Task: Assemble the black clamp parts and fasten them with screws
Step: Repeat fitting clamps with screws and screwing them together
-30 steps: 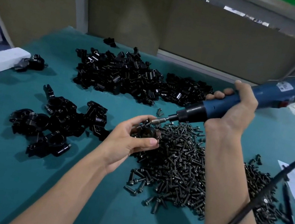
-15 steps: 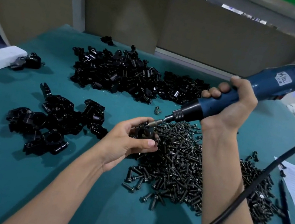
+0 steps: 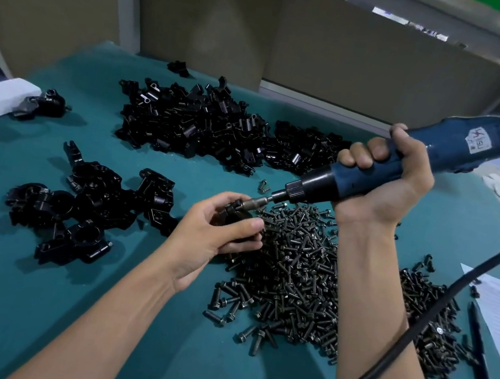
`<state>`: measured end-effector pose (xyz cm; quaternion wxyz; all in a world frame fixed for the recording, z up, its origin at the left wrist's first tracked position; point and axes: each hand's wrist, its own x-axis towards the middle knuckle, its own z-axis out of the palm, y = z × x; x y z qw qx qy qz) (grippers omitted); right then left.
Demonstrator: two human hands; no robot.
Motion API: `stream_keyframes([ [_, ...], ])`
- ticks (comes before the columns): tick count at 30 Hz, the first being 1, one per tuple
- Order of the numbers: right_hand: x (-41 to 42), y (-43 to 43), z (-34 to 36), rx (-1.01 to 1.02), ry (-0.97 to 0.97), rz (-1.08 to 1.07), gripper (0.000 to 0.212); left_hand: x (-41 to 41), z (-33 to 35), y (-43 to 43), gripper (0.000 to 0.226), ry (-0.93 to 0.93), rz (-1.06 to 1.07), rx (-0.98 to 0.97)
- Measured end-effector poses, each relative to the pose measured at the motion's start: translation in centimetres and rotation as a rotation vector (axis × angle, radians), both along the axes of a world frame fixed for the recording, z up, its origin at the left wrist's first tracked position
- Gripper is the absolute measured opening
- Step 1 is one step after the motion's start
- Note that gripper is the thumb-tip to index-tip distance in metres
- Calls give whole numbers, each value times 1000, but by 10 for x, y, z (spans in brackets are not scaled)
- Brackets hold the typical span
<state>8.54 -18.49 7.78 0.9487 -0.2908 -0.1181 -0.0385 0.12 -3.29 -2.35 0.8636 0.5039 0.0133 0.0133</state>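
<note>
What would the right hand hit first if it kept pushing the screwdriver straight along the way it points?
The clamp part held in the left hand. The right hand aims the electric screwdriver down-left, and its bit appears to sit on that part already.

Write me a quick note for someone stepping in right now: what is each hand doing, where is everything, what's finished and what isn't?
Left hand: holds a black clamp above the screw pile.
Right hand: grips the blue electric screwdriver, bit tip at the clamp.
Loose clamp parts are heaped at the far side of the green table; assembled-looking clamps lie on the left.
Done: a small batch. Left: finish fastening this screw, then the large heap.
</note>
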Motion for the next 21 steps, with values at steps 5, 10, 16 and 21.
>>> stream_keyframes([
  [5, -4, 7, 2, -83, -72, 40, 48, 3, -2, -2, 13, 48, 63, 87],
  [10, -9, 12, 4, -51, -206, 161, 73, 0, 0, 5, 34, 107, -29, -136],
  [16, -13, 13, 6, 27, -146, 135, 87, -2, 2, 6, 22, 64, -36, 42],
  [21, -16, 6, 14, 47, -115, 144, 92, -1, 1, -2, 20, 10, -8, 79],
])
